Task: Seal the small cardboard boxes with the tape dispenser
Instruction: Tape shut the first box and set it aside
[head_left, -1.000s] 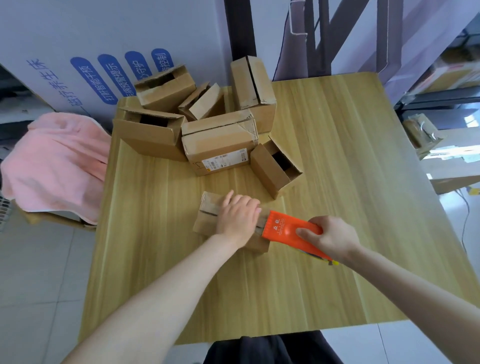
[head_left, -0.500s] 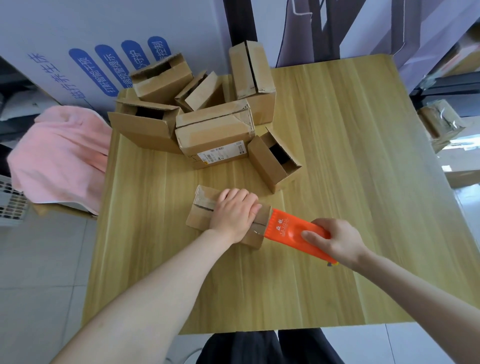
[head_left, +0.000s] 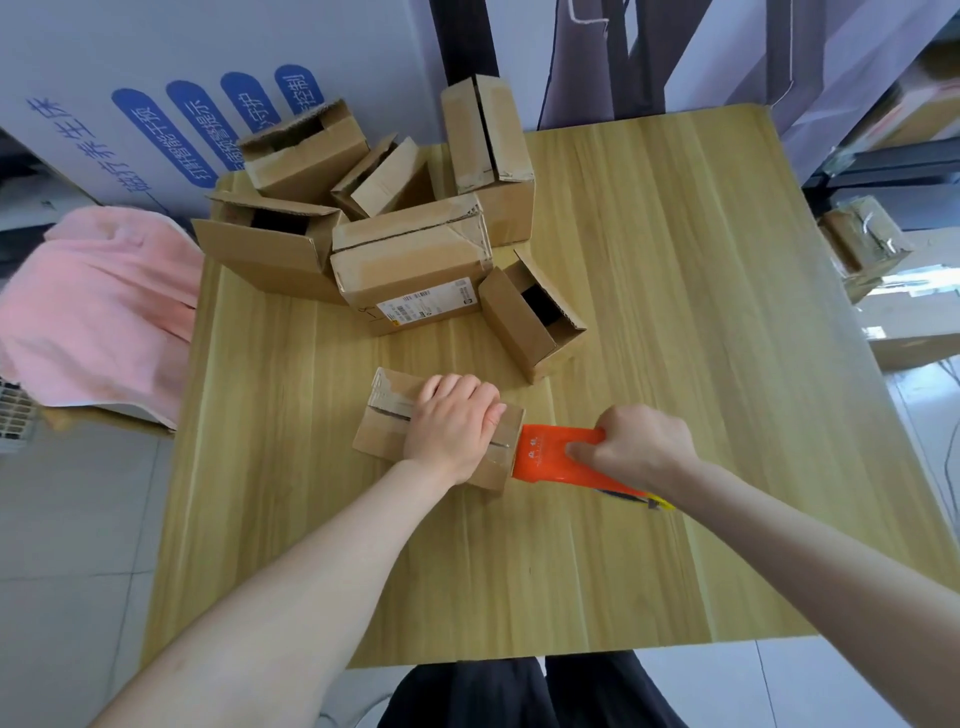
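A small cardboard box (head_left: 390, 415) lies on the wooden table (head_left: 701, 322), long side running left to right. My left hand (head_left: 452, 423) presses flat on top of it, fingers curled over its far edge. My right hand (head_left: 636, 447) grips an orange tape dispenser (head_left: 545, 453) whose front end sits against the box's right end. The centre seam of the box shows at both sides of my left hand; tape on it cannot be made out.
Several cardboard boxes (head_left: 415, 260) are piled at the table's back left, some open, with one open box (head_left: 530, 317) just behind my hands. A pink cloth (head_left: 98, 306) lies off the left edge. Packages (head_left: 862, 244) sit to the right.
My right hand has shifted its grip forward on the dispenser, whose front end stays at the box's right end. The left hand stays pressed on the box.
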